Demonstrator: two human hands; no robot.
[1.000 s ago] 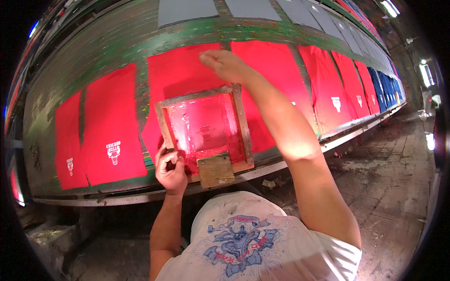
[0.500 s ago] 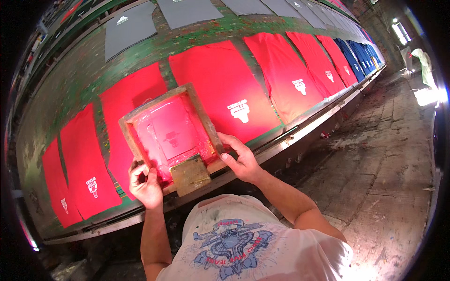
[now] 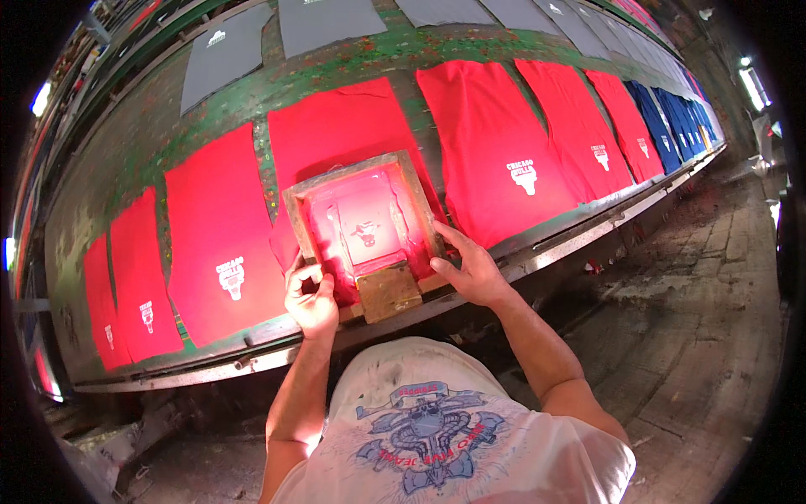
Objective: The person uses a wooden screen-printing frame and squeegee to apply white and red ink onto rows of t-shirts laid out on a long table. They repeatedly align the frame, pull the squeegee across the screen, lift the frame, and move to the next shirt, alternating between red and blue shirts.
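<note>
A wooden-framed printing screen (image 3: 300,220) lies over one red fabric panel (image 3: 336,118), hiding that panel's near end. Its pinkish mesh shows a bull's-head shape inside a pale rectangle, with wet red ink around it. A brown rectangular plate (image 3: 392,294) leans at the screen's near side. My left hand (image 3: 312,302) grips the near left corner of the frame, fingers curled and thumb against them. At the frame's right side, my right hand (image 3: 472,267) holds the edge with index finger and thumb spread along it.
More red panels (image 3: 495,143) with white prints lie on both sides along the green-stained table (image 3: 353,63). Grey panels (image 3: 222,59) are in the row behind, blue ones (image 3: 663,134) at the far right. A metal rail (image 3: 588,227) edges the table, beside the floor (image 3: 672,336).
Both hands have shifted the screen one panel to the right. The panel formerly under it now shows its white print, and the print on the panel to its right is covered.
</note>
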